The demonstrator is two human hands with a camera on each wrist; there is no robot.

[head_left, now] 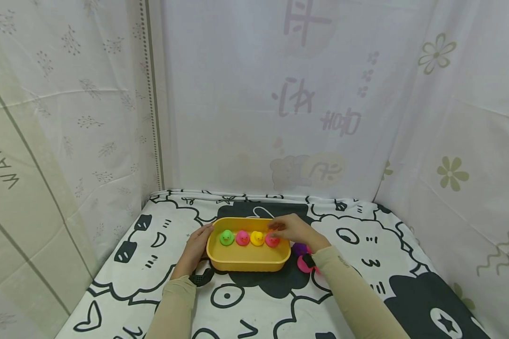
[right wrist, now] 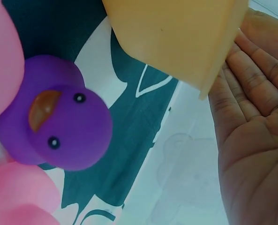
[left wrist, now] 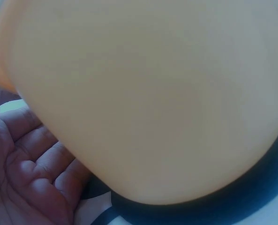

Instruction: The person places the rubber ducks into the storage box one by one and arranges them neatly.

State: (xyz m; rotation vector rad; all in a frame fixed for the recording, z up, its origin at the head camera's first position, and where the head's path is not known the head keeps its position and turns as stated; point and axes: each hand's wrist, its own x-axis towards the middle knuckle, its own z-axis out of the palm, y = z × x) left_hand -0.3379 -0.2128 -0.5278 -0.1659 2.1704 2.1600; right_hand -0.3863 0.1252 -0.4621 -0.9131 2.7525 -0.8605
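Yellow tray [head_left: 248, 265], left end held by left hand [head_left: 197, 246]; I'd settle its rightmost duck [head_left: 273, 241] gently, right hand [head_left: 298, 230] grip unclear.

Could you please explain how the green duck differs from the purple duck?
Colour: the green duck is bright green, while the purple duck is deep purple. Place: the green duck is inside the yellow tray, whereas the purple duck is outside it, near its right end. Both are toy ducks.
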